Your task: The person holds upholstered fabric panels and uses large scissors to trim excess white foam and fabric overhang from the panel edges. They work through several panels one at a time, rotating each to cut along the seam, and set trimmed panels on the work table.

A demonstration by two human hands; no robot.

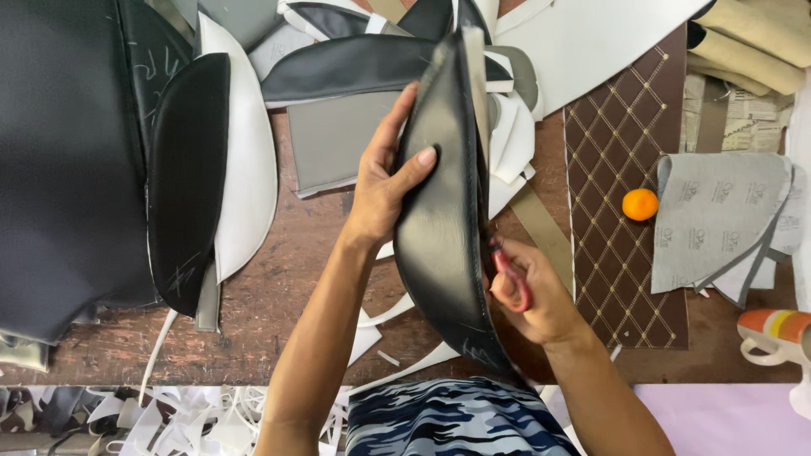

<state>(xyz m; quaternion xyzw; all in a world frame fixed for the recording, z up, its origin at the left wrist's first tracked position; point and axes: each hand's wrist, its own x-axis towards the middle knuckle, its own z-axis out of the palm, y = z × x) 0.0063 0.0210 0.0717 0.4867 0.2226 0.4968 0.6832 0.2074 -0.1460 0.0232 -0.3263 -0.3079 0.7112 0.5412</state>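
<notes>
Cluttered worktable [279,287], orange ball [639,204], quilted panel [625,169]

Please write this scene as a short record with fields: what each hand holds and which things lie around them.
left hand: grips the black leather panel from its left side, thumb on the face, holding it on edge
right hand: closed on a red-handled tool at the panel's right edge; its blade is hidden
table: brown wood, scuffed
left of hands: black oval piece lying on a white piece
right of hands: brown quilted sheet, small orange ball, grey fabric
near edge: white offcut strips
</notes>
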